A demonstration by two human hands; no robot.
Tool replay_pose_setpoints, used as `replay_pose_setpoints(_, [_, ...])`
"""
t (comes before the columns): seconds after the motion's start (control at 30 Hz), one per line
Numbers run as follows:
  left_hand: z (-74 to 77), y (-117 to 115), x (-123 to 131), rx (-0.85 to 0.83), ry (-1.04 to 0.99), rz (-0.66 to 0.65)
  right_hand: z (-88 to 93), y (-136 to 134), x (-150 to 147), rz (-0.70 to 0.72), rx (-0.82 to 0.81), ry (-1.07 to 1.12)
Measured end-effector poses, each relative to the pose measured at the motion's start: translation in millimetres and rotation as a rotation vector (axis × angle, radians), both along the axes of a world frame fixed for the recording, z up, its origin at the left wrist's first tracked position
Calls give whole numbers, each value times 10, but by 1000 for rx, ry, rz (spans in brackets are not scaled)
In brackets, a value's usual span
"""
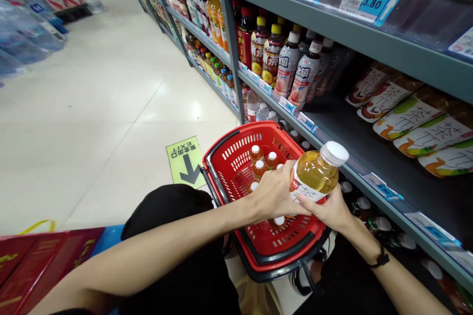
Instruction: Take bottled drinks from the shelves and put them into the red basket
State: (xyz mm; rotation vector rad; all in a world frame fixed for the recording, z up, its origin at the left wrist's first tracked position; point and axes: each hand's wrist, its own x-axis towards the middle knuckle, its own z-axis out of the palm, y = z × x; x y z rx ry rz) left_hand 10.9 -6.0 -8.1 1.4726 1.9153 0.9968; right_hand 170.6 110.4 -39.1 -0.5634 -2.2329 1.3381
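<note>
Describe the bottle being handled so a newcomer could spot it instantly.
Find the red basket on the floor beside the shelving. Above its shelf-side rim, the left hand and right hand hold one amber bottle. Unlike the upright bottles inside, it is tilted, white cap pointing toward the shelf.

Pretty bright overhead store lighting, with glare spots on the floor (pixel 111 103). Wide-angle bend at the edges, the far left is smeared, and the shelf (pixel 369 39) shades the row underneath.

Head camera, looking forward-down, close above basket (pixel 236 157), shelf (pixel 369 152) at right.
</note>
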Motion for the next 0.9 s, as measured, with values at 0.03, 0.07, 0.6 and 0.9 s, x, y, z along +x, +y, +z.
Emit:
replay_pose_setpoints(0.03, [-4, -1, 2, 7, 1, 1, 0, 0, 0, 0, 1, 0])
replay_pose_setpoints(0.07, [-7, -2, 3, 15, 3, 3, 1, 0, -1, 1, 2, 2])
replay_pose_setpoints(0.6, [12, 13, -8, -1, 21, -23, 11, -16, -12, -15, -11, 17])
replay_pose_setpoints(0.9, [22, 1, 1, -8, 40, -16, -8, -11, -3, -10, -13, -6])
